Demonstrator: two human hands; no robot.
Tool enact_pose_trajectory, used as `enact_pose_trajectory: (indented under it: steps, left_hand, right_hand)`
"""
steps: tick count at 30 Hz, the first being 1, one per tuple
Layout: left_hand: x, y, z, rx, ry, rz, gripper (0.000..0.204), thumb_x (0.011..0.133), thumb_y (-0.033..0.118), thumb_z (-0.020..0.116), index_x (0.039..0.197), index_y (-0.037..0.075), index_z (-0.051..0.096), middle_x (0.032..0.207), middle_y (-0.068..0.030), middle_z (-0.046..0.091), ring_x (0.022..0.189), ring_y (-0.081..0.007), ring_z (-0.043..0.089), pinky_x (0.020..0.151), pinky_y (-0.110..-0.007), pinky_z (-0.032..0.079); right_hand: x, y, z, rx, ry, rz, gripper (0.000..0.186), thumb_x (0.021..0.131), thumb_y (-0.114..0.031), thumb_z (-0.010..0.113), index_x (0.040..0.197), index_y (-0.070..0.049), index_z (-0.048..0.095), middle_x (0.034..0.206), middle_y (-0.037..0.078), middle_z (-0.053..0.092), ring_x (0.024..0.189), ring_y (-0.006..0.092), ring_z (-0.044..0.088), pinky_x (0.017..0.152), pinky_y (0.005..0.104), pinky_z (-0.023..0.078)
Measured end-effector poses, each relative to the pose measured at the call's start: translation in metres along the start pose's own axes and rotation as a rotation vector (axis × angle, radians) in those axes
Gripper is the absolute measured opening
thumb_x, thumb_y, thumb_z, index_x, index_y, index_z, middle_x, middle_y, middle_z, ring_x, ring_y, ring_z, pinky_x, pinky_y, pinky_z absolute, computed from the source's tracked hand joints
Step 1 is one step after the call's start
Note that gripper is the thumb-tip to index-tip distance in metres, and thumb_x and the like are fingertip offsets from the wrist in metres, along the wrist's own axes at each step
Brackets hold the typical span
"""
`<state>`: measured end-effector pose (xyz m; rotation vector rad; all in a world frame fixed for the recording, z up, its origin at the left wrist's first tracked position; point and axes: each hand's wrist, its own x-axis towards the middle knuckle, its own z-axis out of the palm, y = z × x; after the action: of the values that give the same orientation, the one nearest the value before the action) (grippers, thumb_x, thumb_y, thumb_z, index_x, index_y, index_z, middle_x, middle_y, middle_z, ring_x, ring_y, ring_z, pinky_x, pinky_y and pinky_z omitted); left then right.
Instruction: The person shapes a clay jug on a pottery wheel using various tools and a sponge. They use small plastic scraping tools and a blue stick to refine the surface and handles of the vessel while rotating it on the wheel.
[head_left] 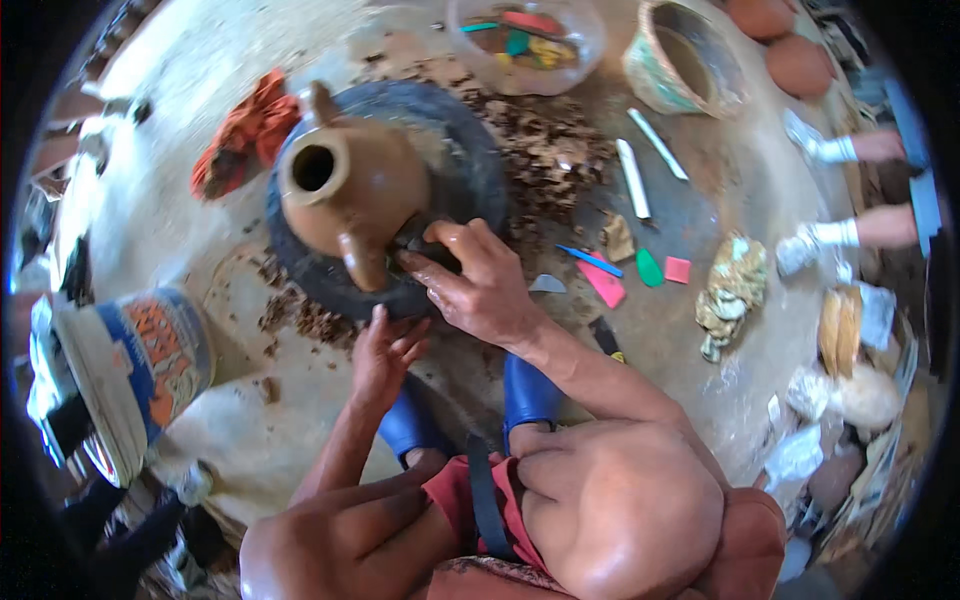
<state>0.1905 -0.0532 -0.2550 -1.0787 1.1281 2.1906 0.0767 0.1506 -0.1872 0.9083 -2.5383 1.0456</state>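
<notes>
A brown clay pot [385,190] with a round dark mouth and stubby projections on its sides stands on a dark round turntable [470,130]. My right hand [485,285] is at the pot's lower near side, its fingers closed on a small dark flat piece [412,234], whose kind is hard to make out, against or close to the clay. My left hand [385,355] is by the turntable's near rim, below a projection of the pot. Its fingers are apart with nothing in them; whether it touches the rim I cannot tell.
Clay shavings [555,150] lie around the turntable. An orange cloth [250,135] is on its left, a large bucket [150,365] nearer. Rightward lie white sticks [632,180], a blue tool [588,260] and coloured pieces [650,268]. Behind stands a clear tub [575,80]. Another person's legs [870,230] show right.
</notes>
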Motion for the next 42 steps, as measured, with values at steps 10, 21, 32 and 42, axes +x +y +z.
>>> enact_pose_trajectory:
  steps: [10,21,32,42]
  left_hand:
    - [0.010,0.064,-0.064,-0.032,0.152,0.160,0.065,0.110,0.057,0.055,0.157,0.013,0.044,0.146,-0.0093,0.055,0.130,-0.0288,0.058,0.105,-0.044,0.050]
    - [0.015,0.076,-0.072,0.052,0.236,0.208,0.055,0.114,0.048,0.048,0.157,0.014,0.045,0.150,-0.0086,0.056,0.128,-0.0242,0.061,0.105,-0.047,0.052]
    - [0.012,0.063,-0.075,0.066,0.156,0.184,0.047,0.116,0.044,0.045,0.150,0.012,0.050,0.144,-0.0071,0.059,0.127,-0.0232,0.061,0.099,-0.045,0.055]
    - [0.014,0.071,-0.053,0.130,0.207,0.192,0.044,0.113,0.051,0.052,0.141,0.018,0.053,0.122,-0.0026,0.071,0.102,-0.0198,0.072,0.083,-0.041,0.063]
  right_hand:
    - [-0.167,0.125,-0.150,-0.619,0.255,0.815,0.056,0.080,-0.008,0.075,0.135,-0.016,0.073,0.128,0.016,0.062,0.114,0.0362,0.066,0.095,0.0458,0.056]
    - [-0.195,0.196,-0.181,-0.790,0.195,0.661,0.053,0.090,-0.021,0.080,0.141,-0.010,0.067,0.133,0.017,0.062,0.118,0.0393,0.064,0.098,0.0499,0.054]
    - [-0.206,0.110,-0.101,-0.298,0.066,0.677,0.028,0.089,-0.010,0.080,0.116,-0.005,0.076,0.114,0.013,0.068,0.105,0.0333,0.069,0.087,0.0451,0.058]
    - [-0.184,0.128,-0.092,-0.394,0.135,0.726,0.030,0.097,-0.015,0.073,0.124,-0.003,0.074,0.117,0.017,0.069,0.110,0.0365,0.069,0.094,0.0477,0.057]
